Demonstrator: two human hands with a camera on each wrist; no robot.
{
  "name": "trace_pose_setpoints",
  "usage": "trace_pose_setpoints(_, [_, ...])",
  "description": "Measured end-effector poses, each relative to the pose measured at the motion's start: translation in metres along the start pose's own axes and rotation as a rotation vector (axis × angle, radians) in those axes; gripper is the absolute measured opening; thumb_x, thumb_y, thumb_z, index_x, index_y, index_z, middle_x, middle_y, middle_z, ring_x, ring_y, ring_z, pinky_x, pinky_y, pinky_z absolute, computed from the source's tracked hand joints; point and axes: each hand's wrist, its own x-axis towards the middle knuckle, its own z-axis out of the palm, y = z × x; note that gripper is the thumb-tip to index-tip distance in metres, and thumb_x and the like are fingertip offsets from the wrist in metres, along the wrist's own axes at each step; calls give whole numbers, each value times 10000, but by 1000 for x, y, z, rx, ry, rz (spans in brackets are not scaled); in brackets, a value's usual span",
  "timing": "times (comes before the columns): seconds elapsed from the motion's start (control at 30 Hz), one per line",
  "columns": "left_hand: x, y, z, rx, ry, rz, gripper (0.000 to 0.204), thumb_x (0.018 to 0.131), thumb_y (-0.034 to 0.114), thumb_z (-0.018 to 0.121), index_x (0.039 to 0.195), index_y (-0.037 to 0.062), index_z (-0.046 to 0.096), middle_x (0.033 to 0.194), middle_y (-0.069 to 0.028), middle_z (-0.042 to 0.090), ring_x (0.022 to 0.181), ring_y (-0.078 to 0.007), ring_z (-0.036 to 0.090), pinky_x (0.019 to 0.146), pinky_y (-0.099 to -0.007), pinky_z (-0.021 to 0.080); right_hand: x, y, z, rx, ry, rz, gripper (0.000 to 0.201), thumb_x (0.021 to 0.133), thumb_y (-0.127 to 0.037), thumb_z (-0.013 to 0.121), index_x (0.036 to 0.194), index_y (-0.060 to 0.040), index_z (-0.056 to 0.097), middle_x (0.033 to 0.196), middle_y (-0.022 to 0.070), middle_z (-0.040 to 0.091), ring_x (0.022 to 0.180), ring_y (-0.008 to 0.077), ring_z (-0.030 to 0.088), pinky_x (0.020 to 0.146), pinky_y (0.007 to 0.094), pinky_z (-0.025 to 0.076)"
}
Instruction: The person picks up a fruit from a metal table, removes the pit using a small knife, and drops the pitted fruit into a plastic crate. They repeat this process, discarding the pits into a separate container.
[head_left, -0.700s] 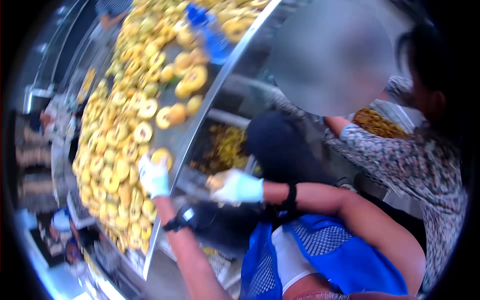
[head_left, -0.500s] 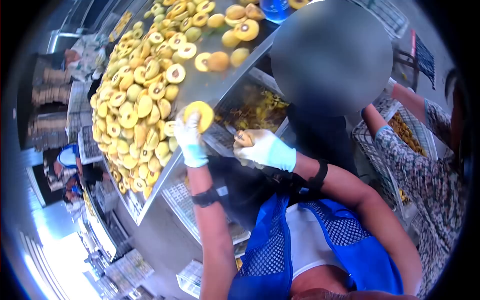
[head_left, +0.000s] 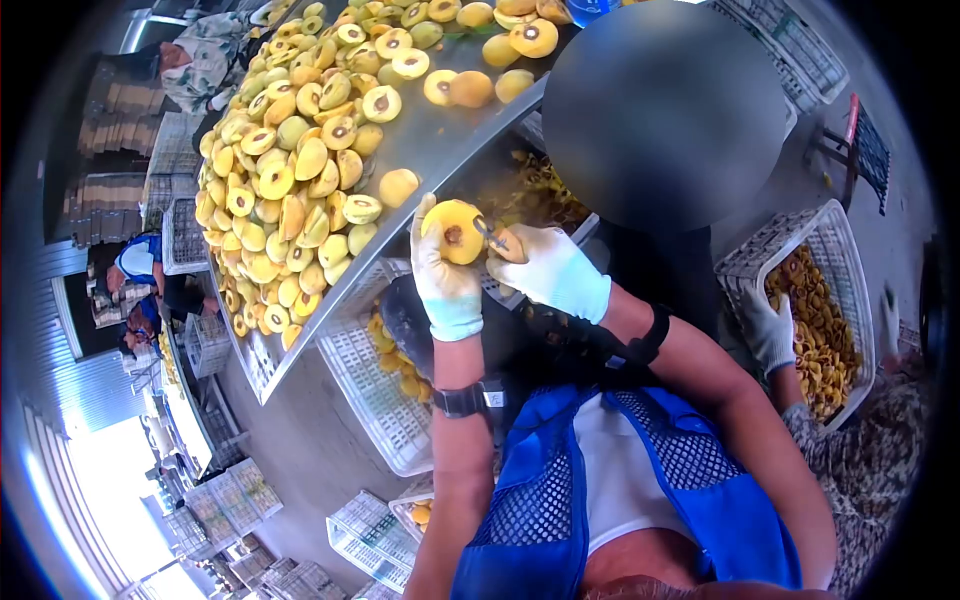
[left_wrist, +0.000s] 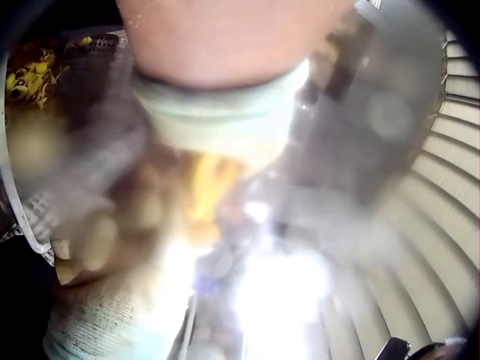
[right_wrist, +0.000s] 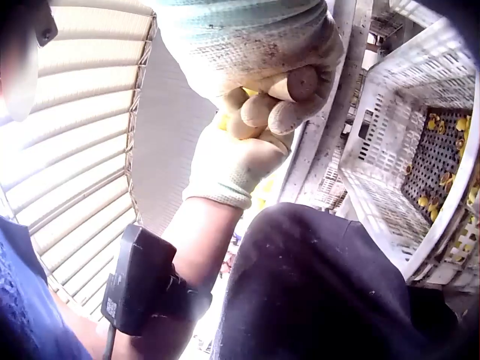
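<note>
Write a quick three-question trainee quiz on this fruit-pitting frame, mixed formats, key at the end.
1. True or false: the left hand holds a halved yellow fruit with its pit facing the camera.
2. Multiple choice: where do most of the halved fruits lie? A) on the metal table; B) on the floor; C) on a stool.
3. Fill in: the right hand wears a pale ____ and has a grip on a small tool at the fruit.

Key: 1 true; 2 A; 3 glove.
</note>
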Motion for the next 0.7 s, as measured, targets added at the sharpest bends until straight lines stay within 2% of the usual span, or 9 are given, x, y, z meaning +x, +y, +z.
trace_pose_setpoints(0.13, [-12, -1, 9, 118, -7, 110, 458, 1108, 311, 503, 1448, 6, 534, 1335, -116, 620, 1180, -245, 635, 1053, -413, 522, 1, 8, 3, -261, 36, -141, 222, 933, -263, 691, 928, -44, 660, 648, 98, 686, 608, 263, 716, 609, 382, 571])
trace_pose_setpoints(0.2, [-17, -4, 16, 202, -22, 150, 503, 1118, 379, 481, 1432, -9, 543, 1341, -117, 612, 1181, -228, 624, 1052, -391, 516, 1, 9, 2, -484, 95, -392, 216, 931, -251, 667, 924, -36, 658, 670, 113, 690, 668, 277, 731, 647, 399, 576])
trace_pose_setpoints(0.27, [-23, -5, 21, 278, -25, 169, 527, 1117, 409, 476, 1416, -18, 551, 1340, -121, 612, 1185, -225, 621, 1054, -382, 514, -1, 9, 3, -533, 82, -382, 213, 930, -240, 644, 923, -27, 657, 698, 132, 697, 721, 287, 742, 681, 410, 581])
trace_pose_setpoints(0.33, [-23, -7, 22, 315, -32, 190, 537, 1111, 435, 485, 1355, -35, 574, 1276, -152, 647, 1157, -238, 636, 1041, -385, 523, -1, 9, 4, -402, 3, -115, 215, 927, -231, 623, 924, -18, 656, 733, 154, 709, 767, 294, 749, 709, 416, 584])
trace_pose_setpoints(0.43, [-22, -11, 22, 334, -13, 235, 506, 1101, 416, 522, 1291, -45, 604, 1207, -170, 683, 1096, -245, 664, 985, -377, 553, -2, 11, 5, -380, -69, -76, 230, 919, -231, 623, 930, -4, 659, 760, 183, 716, 748, 313, 746, 735, 420, 587])
trace_pose_setpoints(0.53, [-21, -12, 23, 409, 31, 264, 463, 1092, 381, 558, 1218, -57, 641, 1119, -170, 723, 1009, -238, 694, 902, -354, 578, -3, 4, 3, -244, -163, 35, 255, 914, -240, 614, 944, 9, 661, 750, 166, 720, 672, 283, 736, 680, 401, 590])
trace_pose_setpoints(0.6, [-20, -8, 22, 521, 43, 263, 431, 1086, 351, 576, 1168, -63, 667, 1058, -162, 744, 948, -222, 709, 848, -332, 585, -5, -10, -3, -121, -266, 223, 260, 909, -232, 615, 942, 22, 653, 739, 144, 717, 588, 248, 703, 593, 373, 575])
trace_pose_setpoints(0.7, [-15, 6, 24, 711, -44, 177, 404, 1078, 322, 590, 1117, -69, 689, 981, -158, 758, 869, -204, 715, 808, -314, 580, -4, -19, -11, 10, -376, 398, 236, 893, -208, 630, 933, 24, 644, 716, 101, 696, 483, 190, 630, 468, 330, 528])
